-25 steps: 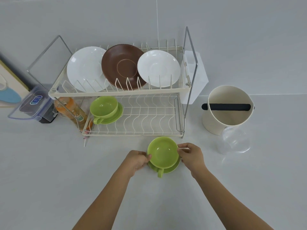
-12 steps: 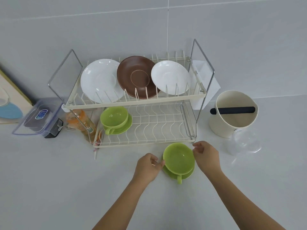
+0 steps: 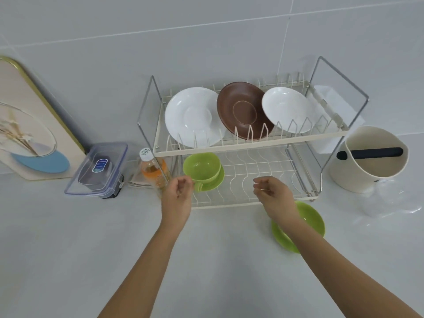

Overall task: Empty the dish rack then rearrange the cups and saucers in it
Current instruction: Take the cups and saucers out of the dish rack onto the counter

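Note:
A two-tier wire dish rack [image 3: 250, 146] stands against the wall. Its top tier holds a white saucer [image 3: 193, 117], a brown saucer [image 3: 243, 110] and a second white saucer [image 3: 285, 109], all on edge. A green cup [image 3: 202, 166] on a green saucer [image 3: 214, 181] sits at the left of the lower tier. Another green cup and saucer [image 3: 308, 222] rest on the counter in front of the rack, partly hidden by my right forearm. My left hand [image 3: 177, 195] hovers just left of the racked cup, empty, fingers loosely curled. My right hand [image 3: 273, 195] hovers over the lower tier's front edge, empty.
A cream round bin with a black bar [image 3: 369, 161] stands right of the rack, a clear plastic cup [image 3: 390, 200] before it. Left of the rack are an orange drink bottle [image 3: 152, 171], a clear lidded box [image 3: 98, 168] and a leaning picture board [image 3: 27, 125].
Both hands have let go of the green cup and saucer on the counter and moved up toward the rack's lower tier. The view has swung left.

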